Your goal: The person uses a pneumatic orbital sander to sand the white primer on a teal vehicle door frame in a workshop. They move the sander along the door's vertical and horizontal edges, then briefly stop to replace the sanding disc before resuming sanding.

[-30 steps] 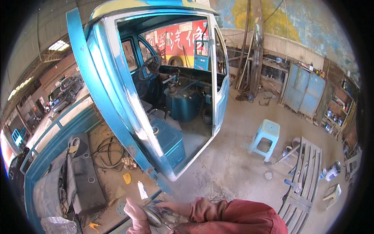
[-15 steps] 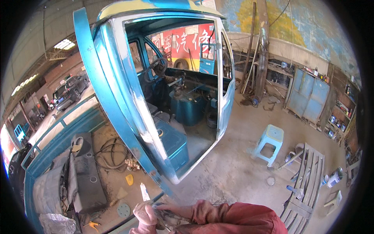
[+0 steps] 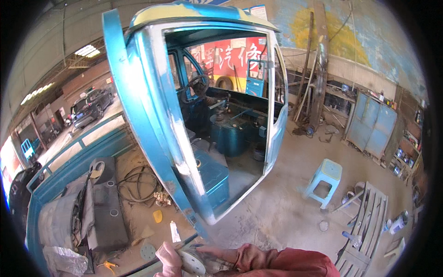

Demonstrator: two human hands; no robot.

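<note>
Right down at the bottom edge, both hands meet over a round white sanding disc (image 3: 193,263) dotted with small holes. The left hand (image 3: 168,259), in a pinkish glove, is curled around the disc's left rim and gripping it. The right hand (image 3: 210,256) comes across from a dark red sleeve (image 3: 281,263), fingers laid on the disc's upper right edge; whether they pinch it or just press on it, I cannot tell, as the frame cuts the hand low. The disc sits between the two hands, close to the body, just below the foot of the blue door frame (image 3: 152,115).

Above them rises a blue truck cab (image 3: 203,18) with its door opening bare, grey filler streaked down the pillar. Through the opening you can see a steering wheel (image 3: 197,83) and a blue drum-like tank (image 3: 228,134) inside.

On the dusty bed to the left lies a white tube (image 3: 175,232), well clear of the gloved hand, with a yellow scraper (image 3: 158,216) just beyond it and another grey disc (image 3: 148,251) flat on the surface nearby. A coil of black hose (image 3: 138,184) sits further back, beside a dark grey panel (image 3: 108,207).

Off to the right, on the concrete floor, stands a light blue plastic stool (image 3: 324,181), well apart from the hands, and a slatted grey rack (image 3: 367,235) lies near the right edge. Blue metal cabinets (image 3: 371,124) line the far wall.
</note>
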